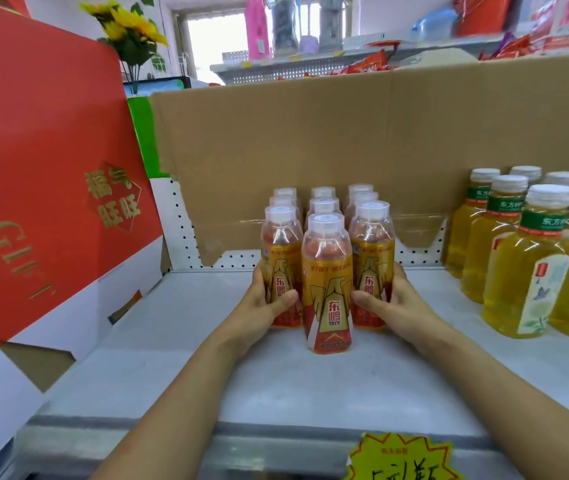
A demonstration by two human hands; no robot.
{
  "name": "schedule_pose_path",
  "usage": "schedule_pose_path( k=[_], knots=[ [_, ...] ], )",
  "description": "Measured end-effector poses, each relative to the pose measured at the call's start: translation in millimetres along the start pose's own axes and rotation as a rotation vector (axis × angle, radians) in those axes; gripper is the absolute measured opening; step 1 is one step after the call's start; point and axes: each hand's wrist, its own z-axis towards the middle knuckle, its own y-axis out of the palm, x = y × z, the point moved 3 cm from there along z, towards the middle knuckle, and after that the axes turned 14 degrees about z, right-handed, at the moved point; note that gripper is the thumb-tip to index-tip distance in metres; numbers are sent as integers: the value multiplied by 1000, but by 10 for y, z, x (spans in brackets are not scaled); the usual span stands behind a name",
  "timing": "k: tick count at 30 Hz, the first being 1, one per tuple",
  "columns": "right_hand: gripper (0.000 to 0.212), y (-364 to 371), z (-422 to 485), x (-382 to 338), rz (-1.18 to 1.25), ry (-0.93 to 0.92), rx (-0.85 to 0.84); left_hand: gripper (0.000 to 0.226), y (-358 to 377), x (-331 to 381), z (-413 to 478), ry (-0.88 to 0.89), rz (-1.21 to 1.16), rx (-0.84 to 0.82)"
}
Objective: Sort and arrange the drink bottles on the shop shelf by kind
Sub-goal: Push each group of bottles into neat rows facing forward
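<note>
energy drink bottles [327, 282] standing upright in three rows at the middle of the shelf [310, 386], clasped from both sides.
every bottle has its long axis vertical, white cap up, orange label facing the shelf's front edge; the rows run back toward the cardboard sheet [310, 140] at the rear edge, and the middle row's first bottle stands nearest the front. the left hand [262, 306] wraps the front bottle of the left row, thumb across its label; the right hand [394, 303] grasps the front bottle of the right row likewise. pale green tea bottles [525, 271] stand upright near the right edge, apart from the group. a red gift box [44, 168] leans at the left edge.
</note>
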Motion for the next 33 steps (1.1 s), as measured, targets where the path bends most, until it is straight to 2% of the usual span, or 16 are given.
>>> schedule_pose_path(
  k=[2,4,7,9,11,14,18,21,26,31,33],
  knots=[
    [71,-1,-43,-7,18,2,9,70,8,19,-30,-1,-34,13],
    [78,-33,-106,-27,48,12,8,78,-3,15,-71,21,-50,20],
    [81,-68,-190,-67,-73,13,9,122,63,31,-165,52,40,27],
    [74,-81,-192,-49,-136,-12,44,153,168,32,-188,44,193,111],
    [63,-101,-175,-25,-160,-39,82,161,242,27,-167,52,273,199],
    [58,-115,-190,-43,-161,-44,81,152,248,22,-87,49,272,274],
    [67,-136,-198,-52,-131,-36,57,137,244,10,-1,52,269,343],
    [81,-60,-181,-38,-127,-13,58,132,247,-14,20,59,276,370],
    [84,116,-114,26,-171,-114,104,131,270,-20,42,88,272,395],
    [85,26,-105,55,-129,-79,88,120,206,-74,76,71,188,350],
    [94,-45,-83,36,-126,-66,109,113,133,-142,101,55,121,278]
  ],
)
